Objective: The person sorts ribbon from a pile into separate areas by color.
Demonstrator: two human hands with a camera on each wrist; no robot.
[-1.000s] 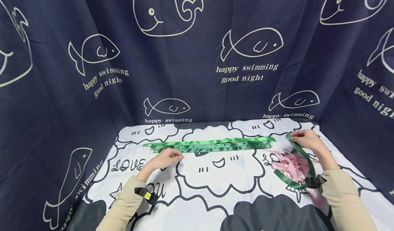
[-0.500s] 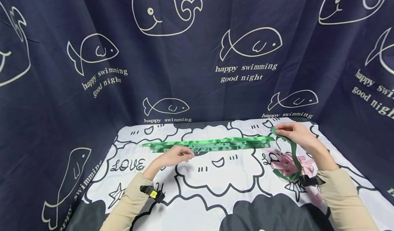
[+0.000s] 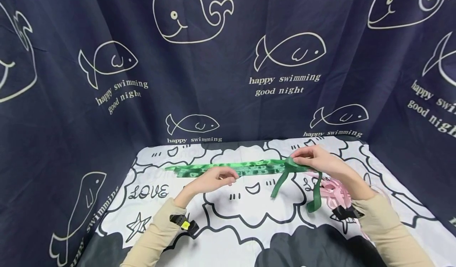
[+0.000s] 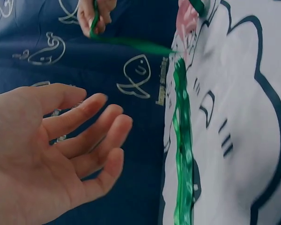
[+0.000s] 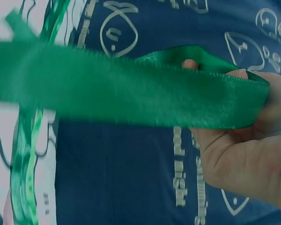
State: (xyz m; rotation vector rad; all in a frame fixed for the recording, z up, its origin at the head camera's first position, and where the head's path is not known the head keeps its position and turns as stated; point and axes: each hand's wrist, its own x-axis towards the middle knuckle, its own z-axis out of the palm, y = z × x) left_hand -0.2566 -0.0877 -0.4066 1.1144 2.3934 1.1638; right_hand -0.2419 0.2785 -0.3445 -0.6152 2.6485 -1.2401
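My right hand pinches a plain dark green ribbon above the table; its two tails hang down toward the cloth. The right wrist view shows the same green ribbon looped over the right hand. Several green patterned ribbons lie side by side in a straight row across the far part of the table, also seen as green patterned ribbons. My left hand hovers just in front of that row, fingers relaxed and holding nothing; the left hand shows an empty palm.
A tangle of pink ribbon lies on the right of the table, under my right forearm. The table wears a white cartoon-print cloth. Dark blue whale-print curtains close in the back and both sides.
My right hand has lifted the dark green ribbon off the pink pile and carried it left, over the right end of the laid-out row. The left hand has drifted slightly right.
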